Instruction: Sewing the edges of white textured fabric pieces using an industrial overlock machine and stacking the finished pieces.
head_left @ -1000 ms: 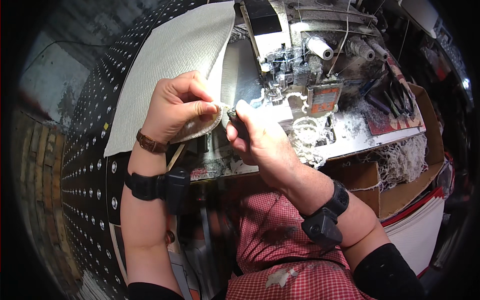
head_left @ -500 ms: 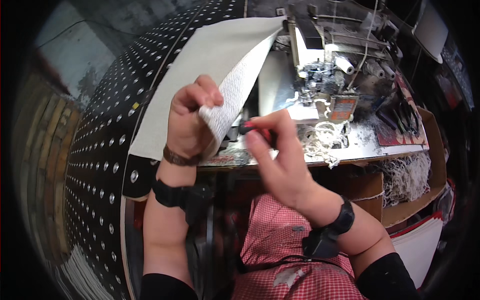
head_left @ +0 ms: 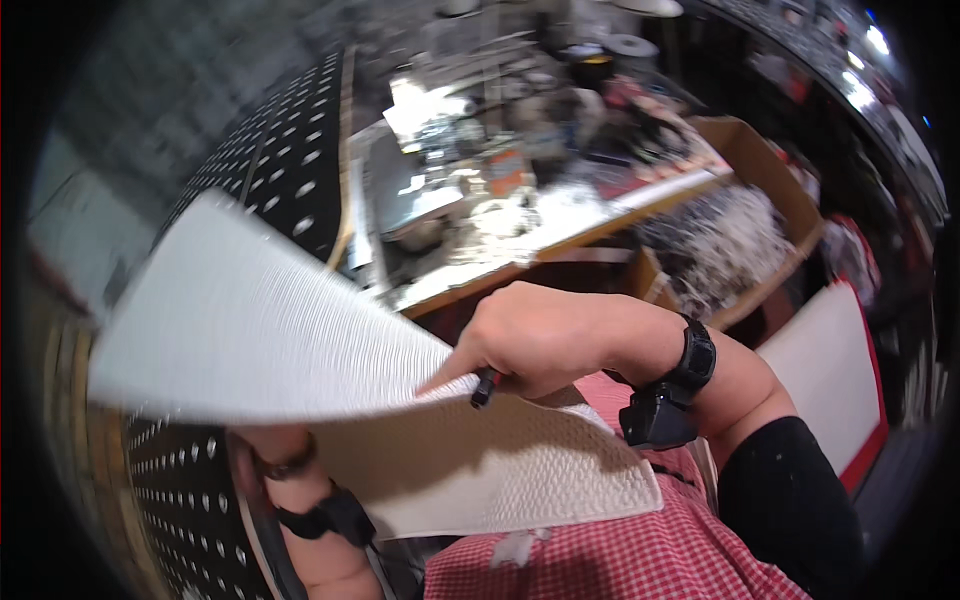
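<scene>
A white, ribbed fabric piece [head_left: 270, 330] spreads in front of me, folded over so that its cream, textured side [head_left: 470, 470] hangs above my red checked apron [head_left: 600, 550]. My right hand [head_left: 540, 335] is at the fold, closed around a small black-and-red tool [head_left: 486, 387] whose dark end sticks out below the fingers. Its index finger stretches along the fabric's edge. My left hand [head_left: 275, 438] reaches under the raised left part of the fabric, which hides its fingers. Whether it grips the cloth I cannot tell.
Ahead stands a blurred sewing machine [head_left: 440, 130] on a white worktable [head_left: 590, 215] with thread scraps [head_left: 500, 220]. A cardboard box [head_left: 800, 215] of white thread waste is at the right, above red-edged white sheets [head_left: 825, 370]. A black studded surface [head_left: 185, 480] lies left.
The fabric has come off the worktable toward me and been folded over. My right hand has moved down onto its edge, still with the tool. My left hand has gone beneath it. The view has swung right.
</scene>
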`<state>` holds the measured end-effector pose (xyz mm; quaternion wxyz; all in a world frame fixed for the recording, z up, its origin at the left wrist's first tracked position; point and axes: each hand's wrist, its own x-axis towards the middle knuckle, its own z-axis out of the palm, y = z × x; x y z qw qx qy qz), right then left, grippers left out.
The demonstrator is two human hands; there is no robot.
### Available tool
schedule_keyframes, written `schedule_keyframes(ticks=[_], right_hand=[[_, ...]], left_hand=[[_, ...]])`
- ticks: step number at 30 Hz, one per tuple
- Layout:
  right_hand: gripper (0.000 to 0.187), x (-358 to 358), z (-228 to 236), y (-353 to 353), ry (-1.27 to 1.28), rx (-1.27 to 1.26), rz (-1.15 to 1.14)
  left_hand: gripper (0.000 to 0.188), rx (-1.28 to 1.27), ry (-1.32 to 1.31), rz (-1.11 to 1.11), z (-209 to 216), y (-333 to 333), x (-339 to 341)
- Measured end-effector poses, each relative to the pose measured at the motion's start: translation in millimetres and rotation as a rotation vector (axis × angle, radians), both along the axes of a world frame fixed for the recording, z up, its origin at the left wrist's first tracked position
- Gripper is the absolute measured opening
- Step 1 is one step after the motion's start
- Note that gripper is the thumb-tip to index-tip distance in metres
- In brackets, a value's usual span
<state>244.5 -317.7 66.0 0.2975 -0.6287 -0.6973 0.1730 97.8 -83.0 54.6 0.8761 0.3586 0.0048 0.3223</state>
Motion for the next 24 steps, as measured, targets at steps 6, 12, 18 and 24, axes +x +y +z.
schedule_keyframes(ticks=[6, 12, 18, 24], right_hand=[[0.018, -55.1, -48.1, -183.5, 0.48, 0.384, -0.594], [0.029, -158.0, -154.2, -376.0, 0.863, 0.967, -1.813], [0.014, -257.1, -252.6, -501.3, 1.218, 0.527, -2.261], [0.013, -259.8, -255.3, -523.0, 1.454, 0.452, -2.386]], left_hand=[[0.057, 1.635, 0.041, 0.925, 37.3, -103.2, 101.7], [0.056, 1.405, -0.52, -0.672, 9.3, -291.4, 122.7], [0.04, 1.717, -0.314, -1.065, -41.8, -303.3, 108.9], [0.042, 1.673, -0.043, -1.16, -74.0, -268.6, 118.3]])
